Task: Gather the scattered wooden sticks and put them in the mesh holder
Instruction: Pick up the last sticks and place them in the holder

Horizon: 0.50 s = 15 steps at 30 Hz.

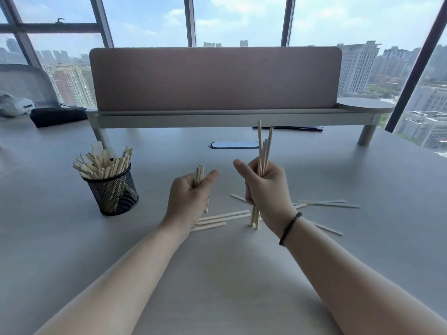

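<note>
A black mesh holder (pixel 113 193) stands on the grey table at the left, filled with several wooden sticks (pixel 101 163). My left hand (pixel 189 195) is fisted around a short bundle of sticks (pixel 199 174), to the right of the holder. My right hand (pixel 264 187) grips a taller upright bundle (pixel 264 147) whose lower ends (pixel 254 218) rest on the table. Loose sticks lie flat below my left hand (pixel 222 216) and to the right of my right hand (pixel 329 203), with one more (pixel 329 229) near my right wrist.
A raised shelf with a pink-brown divider panel (pixel 215 78) crosses the back of the table (pixel 217 274). A cable grommet (pixel 234 144) sits in the table's middle. Dark cloth (pixel 58 117) and a chair back (pixel 24 83) are far left. Windows lie behind.
</note>
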Each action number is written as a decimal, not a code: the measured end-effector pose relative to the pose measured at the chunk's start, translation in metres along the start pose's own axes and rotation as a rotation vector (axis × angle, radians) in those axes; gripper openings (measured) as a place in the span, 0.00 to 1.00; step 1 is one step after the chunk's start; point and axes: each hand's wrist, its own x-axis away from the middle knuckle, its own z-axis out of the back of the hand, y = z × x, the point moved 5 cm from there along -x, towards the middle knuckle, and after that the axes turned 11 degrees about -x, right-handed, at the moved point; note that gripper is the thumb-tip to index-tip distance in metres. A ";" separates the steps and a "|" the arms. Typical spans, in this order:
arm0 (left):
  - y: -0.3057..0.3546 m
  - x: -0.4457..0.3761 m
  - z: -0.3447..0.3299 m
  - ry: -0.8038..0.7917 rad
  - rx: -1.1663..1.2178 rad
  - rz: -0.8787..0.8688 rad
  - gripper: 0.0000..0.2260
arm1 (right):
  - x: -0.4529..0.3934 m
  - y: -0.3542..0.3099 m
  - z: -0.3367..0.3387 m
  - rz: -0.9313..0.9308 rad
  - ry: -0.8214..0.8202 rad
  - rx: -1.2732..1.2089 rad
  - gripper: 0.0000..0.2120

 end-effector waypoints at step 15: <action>0.002 -0.003 0.004 -0.132 0.043 0.088 0.24 | 0.014 0.018 0.002 -0.157 -0.121 0.098 0.24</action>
